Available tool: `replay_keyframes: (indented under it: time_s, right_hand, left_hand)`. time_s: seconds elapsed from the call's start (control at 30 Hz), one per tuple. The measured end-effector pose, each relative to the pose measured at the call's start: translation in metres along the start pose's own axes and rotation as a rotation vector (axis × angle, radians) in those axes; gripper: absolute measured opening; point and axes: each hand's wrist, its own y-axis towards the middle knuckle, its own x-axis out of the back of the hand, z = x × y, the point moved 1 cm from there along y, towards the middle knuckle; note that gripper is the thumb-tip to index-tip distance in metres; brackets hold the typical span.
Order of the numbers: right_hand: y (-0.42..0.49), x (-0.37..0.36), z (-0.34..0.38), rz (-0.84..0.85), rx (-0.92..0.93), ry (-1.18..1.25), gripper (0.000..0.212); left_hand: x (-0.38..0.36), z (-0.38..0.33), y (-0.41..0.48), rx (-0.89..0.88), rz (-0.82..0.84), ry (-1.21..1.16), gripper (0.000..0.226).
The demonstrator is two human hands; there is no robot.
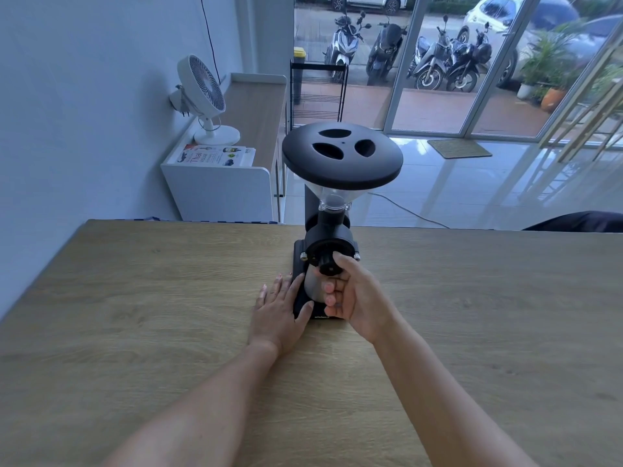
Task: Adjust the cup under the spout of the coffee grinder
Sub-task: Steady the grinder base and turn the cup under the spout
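A black coffee grinder (328, 210) with a round black lid and a clear funnel hopper stands on the wooden table (135, 298). A steel cup (313, 284) stands on the grinder's black base, under the grinder head; the spout itself is hidden. My right hand (350, 294) wraps around the cup from the right, fingers curled on its front. My left hand (281, 306) lies flat against the left side of the base, fingers spread and touching it.
Beyond the table's far edge a white fan (205, 96) and a booklet (212, 156) sit on a white cabinet at the left. A dark object (580, 221) shows at the far right edge. A cable (408, 210) trails across the tiled floor.
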Motion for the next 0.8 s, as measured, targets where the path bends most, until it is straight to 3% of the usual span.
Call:
replay_keyframes:
  time_s: [0.17, 0.4, 0.8]
  right_hand:
    - [0.0008, 0.0013, 0.001, -0.042, -0.03, 0.055, 0.036]
    - [0.003, 0.0025, 0.0006, -0.131, -0.005, 0.024, 0.048]
    - [0.0018, 0.0006, 0.0008, -0.187, 0.025, -0.012, 0.047]
  left_hand:
    - [0.001, -0.0009, -0.0005, 0.005, 0.0, 0.008, 0.07]
    - [0.0017, -0.0011, -0.0008, 0.002, -0.003, 0.009, 0.07]
    - [0.0029, -0.0022, -0.001, -0.001, -0.005, 0.009, 0.071]
